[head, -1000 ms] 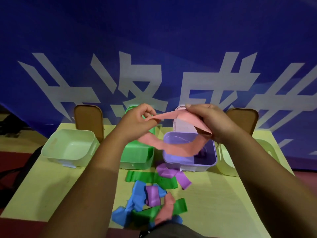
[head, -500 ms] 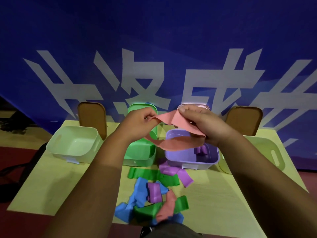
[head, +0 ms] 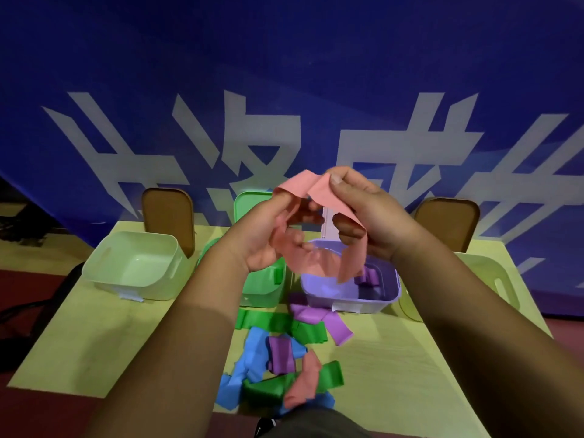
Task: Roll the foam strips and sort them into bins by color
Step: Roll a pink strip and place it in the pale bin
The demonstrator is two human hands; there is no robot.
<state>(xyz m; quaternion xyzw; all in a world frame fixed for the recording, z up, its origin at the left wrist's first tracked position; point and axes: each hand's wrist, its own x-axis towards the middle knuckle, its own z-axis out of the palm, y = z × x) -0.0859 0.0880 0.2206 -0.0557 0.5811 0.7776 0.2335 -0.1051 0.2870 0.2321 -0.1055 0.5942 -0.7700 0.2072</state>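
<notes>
To roll the pink strip (head: 319, 192) well, start at 1 end, tuck it in tight, and turn it over itself with the edges lined up. A loose start makes a floppy roll.

I think the rolling has not begun yet, because the strip makes 1 big open loop in the air. The right hand (head: 376, 216) pinches the top of the strip between its thumb (head: 337, 181) and curled fingers. The left hand (head: 260, 243) curls its fingers around the strip, just beside that thumb.

From the fingers the strip hangs down, and its loose end dangles under the right hand, above the purple bin (head: 384, 300). Well below both hands, more strips lie in a pile (head: 281, 358) on the table (head: 395, 368). I see no pink bin, so picking the right one needs care.
</notes>
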